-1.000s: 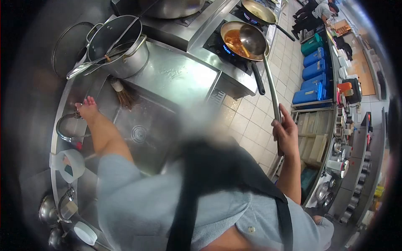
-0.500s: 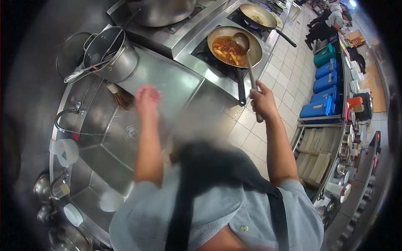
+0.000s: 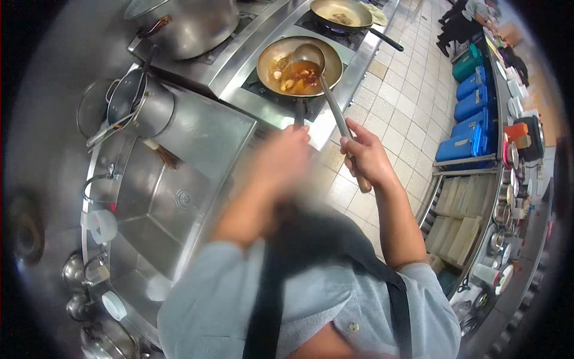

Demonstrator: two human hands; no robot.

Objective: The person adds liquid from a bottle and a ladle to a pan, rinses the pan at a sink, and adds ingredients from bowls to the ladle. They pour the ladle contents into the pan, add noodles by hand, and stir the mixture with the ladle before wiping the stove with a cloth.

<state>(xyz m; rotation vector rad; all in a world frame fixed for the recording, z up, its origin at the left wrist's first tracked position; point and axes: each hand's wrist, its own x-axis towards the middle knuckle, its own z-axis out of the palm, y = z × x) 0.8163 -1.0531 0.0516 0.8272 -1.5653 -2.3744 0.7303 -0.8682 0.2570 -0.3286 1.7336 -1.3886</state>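
Note:
My right hand [image 3: 368, 157] is closed around the long handle of a ladle [image 3: 336, 107], whose bowl sits in a frying pan [image 3: 269, 60]. Reddish-brown sauce with chunks of food [image 3: 299, 81] lies in that pan, on the front burner. My left hand [image 3: 284, 152], smeared by motion, is closed on the pan's dark handle. Its fingertips show near the handle's end, while the rest of the grip is blurred.
Behind stands a second pan [image 3: 341, 13] on a burner, its handle jutting right. A large pot [image 3: 197, 30] and a utensil-filled pot [image 3: 158, 110] are at left, above the sink [image 3: 161, 209]. Blue bins [image 3: 463, 146] line the right; people work beyond them.
My left hand has moved right from over the sink side to the frying pan's handle. The ladle remains in my right hand, its bowl still in the pan. The view has shifted slightly.

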